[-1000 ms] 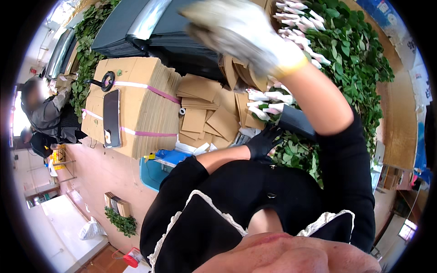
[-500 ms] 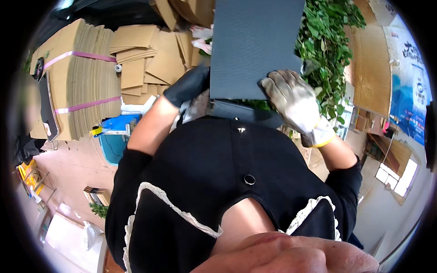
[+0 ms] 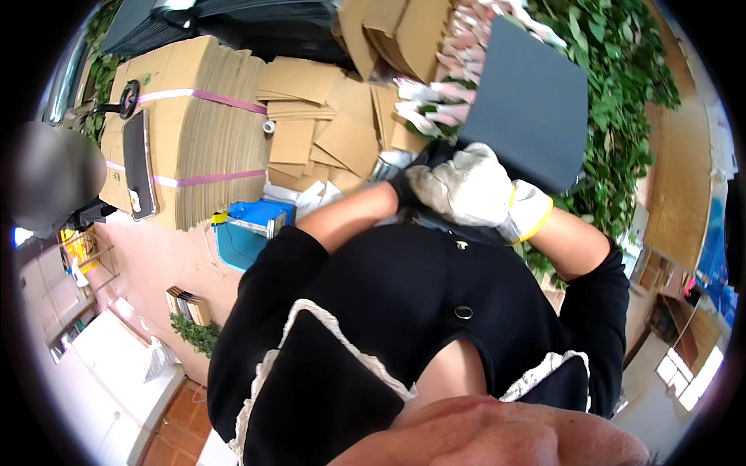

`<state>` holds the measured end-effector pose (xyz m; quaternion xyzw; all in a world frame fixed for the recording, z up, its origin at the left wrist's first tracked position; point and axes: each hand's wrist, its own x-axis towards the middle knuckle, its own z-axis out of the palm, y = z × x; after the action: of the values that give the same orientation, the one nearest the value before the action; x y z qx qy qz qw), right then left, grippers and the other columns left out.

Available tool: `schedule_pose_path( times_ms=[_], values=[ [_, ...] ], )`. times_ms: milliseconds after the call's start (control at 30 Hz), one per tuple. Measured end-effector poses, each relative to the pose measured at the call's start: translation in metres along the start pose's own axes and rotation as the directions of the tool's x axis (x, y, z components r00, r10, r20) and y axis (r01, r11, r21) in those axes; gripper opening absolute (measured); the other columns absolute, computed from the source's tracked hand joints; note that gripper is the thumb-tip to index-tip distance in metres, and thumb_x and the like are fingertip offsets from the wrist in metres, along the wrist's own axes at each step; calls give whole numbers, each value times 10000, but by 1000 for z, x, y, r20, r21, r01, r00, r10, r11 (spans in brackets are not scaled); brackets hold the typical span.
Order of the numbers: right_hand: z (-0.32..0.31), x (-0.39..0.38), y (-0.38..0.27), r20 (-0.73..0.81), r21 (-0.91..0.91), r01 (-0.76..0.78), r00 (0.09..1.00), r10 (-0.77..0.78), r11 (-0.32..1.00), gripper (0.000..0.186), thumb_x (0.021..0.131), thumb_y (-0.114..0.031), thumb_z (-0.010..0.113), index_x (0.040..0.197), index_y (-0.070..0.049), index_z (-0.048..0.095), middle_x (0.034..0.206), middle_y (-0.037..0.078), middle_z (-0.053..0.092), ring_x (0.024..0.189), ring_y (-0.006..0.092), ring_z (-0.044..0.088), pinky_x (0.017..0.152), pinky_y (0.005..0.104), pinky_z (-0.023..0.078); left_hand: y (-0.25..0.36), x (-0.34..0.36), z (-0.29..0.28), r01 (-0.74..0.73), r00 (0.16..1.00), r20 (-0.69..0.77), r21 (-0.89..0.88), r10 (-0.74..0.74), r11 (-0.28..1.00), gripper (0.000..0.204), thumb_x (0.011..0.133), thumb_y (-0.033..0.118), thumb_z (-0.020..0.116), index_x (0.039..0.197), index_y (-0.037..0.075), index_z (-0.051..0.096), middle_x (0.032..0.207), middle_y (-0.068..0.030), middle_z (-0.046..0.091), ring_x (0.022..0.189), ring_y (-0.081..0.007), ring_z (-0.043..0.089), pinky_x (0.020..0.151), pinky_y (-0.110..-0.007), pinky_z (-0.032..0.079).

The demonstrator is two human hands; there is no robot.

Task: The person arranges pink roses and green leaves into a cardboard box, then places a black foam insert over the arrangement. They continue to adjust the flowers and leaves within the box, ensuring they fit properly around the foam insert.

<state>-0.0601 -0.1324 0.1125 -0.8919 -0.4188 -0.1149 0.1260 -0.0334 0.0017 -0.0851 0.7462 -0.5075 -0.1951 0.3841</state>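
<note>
A dark grey ribbed sheet [image 3: 528, 105] lies tilted in front of my chest. My right hand [image 3: 466, 185], in a dirty white work glove with a yellow cuff edge, is at its near left corner with the fingers curled closed. What those fingers hold, if anything, is hidden. Close beside it, my left hand [image 3: 406, 188] wears a black glove. It is mostly covered by the right glove, and its fingers do not show. Green leafy stems [image 3: 618, 101] run along the sheet's right side. Pale pink and white wrapped bundles [image 3: 466, 58] lie beyond its left edge.
Flat cardboard pieces [image 3: 311, 136] are piled to the left, beside a tall strapped cardboard stack [image 3: 186, 132] with a phone [image 3: 140, 167] against it. Below them is a blue bin [image 3: 241, 245]. A wooden board [image 3: 684, 179] stands at the right.
My right hand has moved left across the sheet's near edge, closing its fingers. My left hand has come in beside it. The sheet now lies turned, and more wrapped bundles show.
</note>
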Motion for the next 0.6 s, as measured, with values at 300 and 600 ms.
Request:
schedule_pose_path(
  times_ms=[300, 600],
  values=[
    [142, 184, 20, -11, -198, -306, 951, 310, 931, 151, 784, -146, 592, 849, -32, 668, 883, 194, 664, 879, 279, 673, 695, 423, 529, 23, 1, -4, -127, 988, 112, 157, 110, 979, 823, 709, 362, 780, 1408, 97, 437, 1466, -161, 405, 1381, -371, 309, 1148, -496, 239],
    [-85, -71, -52, 672, 626, -710, 279, 686, -324, 473, 855, -57, 648, 1310, 5, 536, 987, 91, 698, 829, 149, 674, 745, 281, 549, 3, 5, 7, -111, 993, 66, 292, 95, 950, 938, 682, 417, 801, 1469, 131, 378, 1522, -162, 339, 1440, -395, 215, 1181, -526, 174]
  ],
)
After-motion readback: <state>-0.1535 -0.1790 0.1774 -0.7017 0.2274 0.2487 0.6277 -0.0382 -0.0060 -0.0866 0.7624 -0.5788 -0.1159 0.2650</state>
